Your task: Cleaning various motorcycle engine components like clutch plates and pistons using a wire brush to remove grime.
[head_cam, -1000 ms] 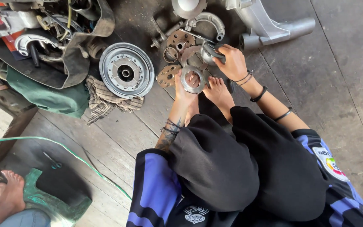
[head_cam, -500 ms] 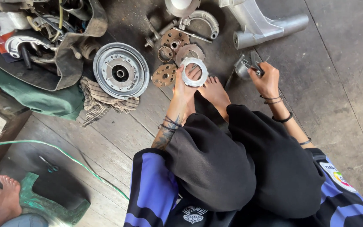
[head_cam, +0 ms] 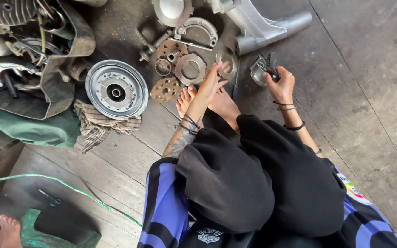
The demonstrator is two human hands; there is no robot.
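I sit on a plank floor with my bare feet (head_cam: 221, 103) forward. My left hand (head_cam: 210, 85) reaches past my toes, and its fingertips grip a thin grey metal ring (head_cam: 229, 69) held low against the floor. Left of it lies a wider flat ring plate (head_cam: 190, 69). My right hand (head_cam: 280, 85) is raised to the right, shut on a small grey metal part (head_cam: 260, 71) with dark teeth or bristles sticking up. Cord bracelets circle both wrists.
A round ribbed drum (head_cam: 116, 89) sits on a checked rag (head_cam: 102, 126), beside a rusty perforated disc (head_cam: 165, 89) and small gears. Curved brake shoes (head_cam: 198, 25) and a silver casing (head_cam: 263, 23) lie beyond. At left are piled engine parts, a green cloth (head_cam: 33, 131), a green hose (head_cam: 70, 188) and another person's foot (head_cam: 5, 229).
My right hand carried the small part from the middle out to the right. My left hand lowered its ring from above my feet toward the floor ahead.
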